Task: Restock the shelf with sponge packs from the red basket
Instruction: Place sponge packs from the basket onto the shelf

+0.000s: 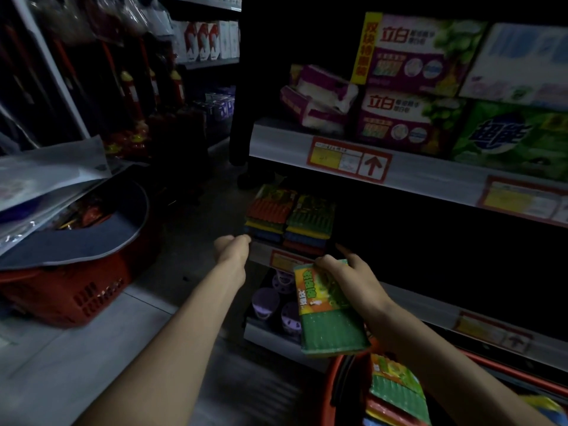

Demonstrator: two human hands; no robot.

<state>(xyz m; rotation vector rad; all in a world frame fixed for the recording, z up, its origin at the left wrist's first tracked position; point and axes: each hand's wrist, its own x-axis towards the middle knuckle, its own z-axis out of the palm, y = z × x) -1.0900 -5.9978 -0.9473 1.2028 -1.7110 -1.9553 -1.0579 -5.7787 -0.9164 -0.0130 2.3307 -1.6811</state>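
Observation:
My right hand (347, 272) grips a green sponge pack (330, 312) by its top end, in front of the middle shelf edge (430, 305). Two sponge packs (290, 216) lie side by side at the left end of that dark shelf. My left hand (232, 245) is up at the shelf's left corner with curled fingers, just below the left pack; whether it holds anything is unclear. The red basket (335, 382) sits at the bottom right under my right forearm, with more sponge packs (396, 392) in it.
A second red basket (70, 290) stands on the floor at left, piled with a dark cloth and plastic bags. Boxed soap packs (412, 78) fill the upper shelf. Purple round items (276, 302) sit on the bottom shelf. Bottles line the far aisle.

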